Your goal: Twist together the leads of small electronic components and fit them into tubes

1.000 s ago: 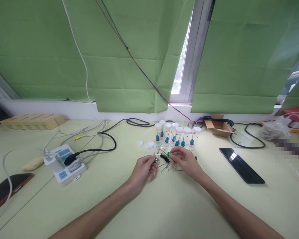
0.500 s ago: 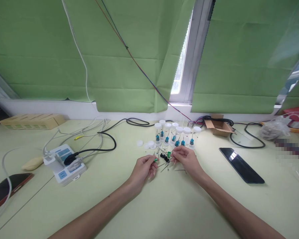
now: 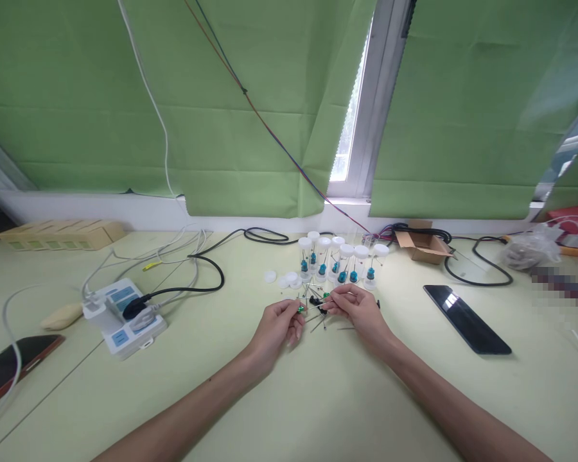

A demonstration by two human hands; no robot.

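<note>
From here I see a pale bench (image 3: 289, 410) bearing capped clear tubes (image 3: 322, 256), white discs (image 3: 270, 276), thin metal rods (image 3: 316, 323), a power strip (image 3: 150, 335), an open cardboard box (image 3: 428, 258) and, further right, a dark phone (image 3: 468, 321).

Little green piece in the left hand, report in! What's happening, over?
Left hand pinches small green piece. Right hand holds thin metal rod, aimed toward it. Loose rods and black parts clutter the tabletop between hands.
</note>
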